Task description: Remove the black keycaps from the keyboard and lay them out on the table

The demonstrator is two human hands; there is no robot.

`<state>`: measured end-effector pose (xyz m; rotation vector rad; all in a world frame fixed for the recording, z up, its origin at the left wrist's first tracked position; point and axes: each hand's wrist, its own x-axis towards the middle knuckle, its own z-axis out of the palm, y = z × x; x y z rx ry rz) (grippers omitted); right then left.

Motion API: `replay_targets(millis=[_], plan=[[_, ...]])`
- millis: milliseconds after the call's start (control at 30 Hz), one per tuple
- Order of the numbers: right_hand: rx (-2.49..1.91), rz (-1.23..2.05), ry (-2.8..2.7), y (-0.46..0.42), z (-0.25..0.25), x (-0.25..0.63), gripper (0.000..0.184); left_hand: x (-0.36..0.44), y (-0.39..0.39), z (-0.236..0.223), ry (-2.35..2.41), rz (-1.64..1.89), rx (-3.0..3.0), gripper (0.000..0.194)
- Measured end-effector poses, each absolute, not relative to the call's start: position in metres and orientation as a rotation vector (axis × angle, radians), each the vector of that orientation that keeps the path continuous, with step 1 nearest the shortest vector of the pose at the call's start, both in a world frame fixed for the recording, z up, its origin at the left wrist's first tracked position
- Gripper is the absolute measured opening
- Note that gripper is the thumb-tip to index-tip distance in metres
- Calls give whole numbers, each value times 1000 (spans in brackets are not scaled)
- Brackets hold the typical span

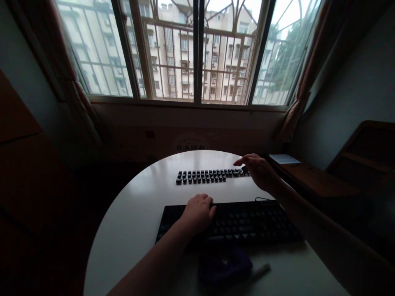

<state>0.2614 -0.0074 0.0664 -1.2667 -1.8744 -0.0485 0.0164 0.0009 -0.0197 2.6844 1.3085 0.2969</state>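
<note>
under your left hand (199,210), fingers loosely open, lay the keyboard (247,223); keycaps (203,176) sat beside your right hand (258,169), grip unclear.

A white, rounded worktop (132,222) is occupied by a dark keyboard (247,224), rows of small black keycaps (200,176) beyond it, and a purple object (226,265) nearer the camera.

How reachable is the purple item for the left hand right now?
Probably yes: the left hand rests on the keyboard, the purple item lies on the keyboard's near side, and nothing visible blocks it.
</note>
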Motion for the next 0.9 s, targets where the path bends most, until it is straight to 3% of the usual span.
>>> replay_targets(millis=[133,300,400,533,900], plan=[[-1286,475,-1640,-63,59,269,73,17,1,-21,1294,311,2686,35],[-1128,981,-1508,-77,33,269,38,17,-1,-15,1290,314,2685,39],[-1023,1122,-1435,-70,20,266,40,18,-8,-7,1182,349,2727,44],[-997,1224,-1344,-64,-6,257,42,28,-22,-5,1054,359,2745,53],[-1072,1098,-1426,-55,-42,246,39,49,-33,-23,1216,266,2668,63]])
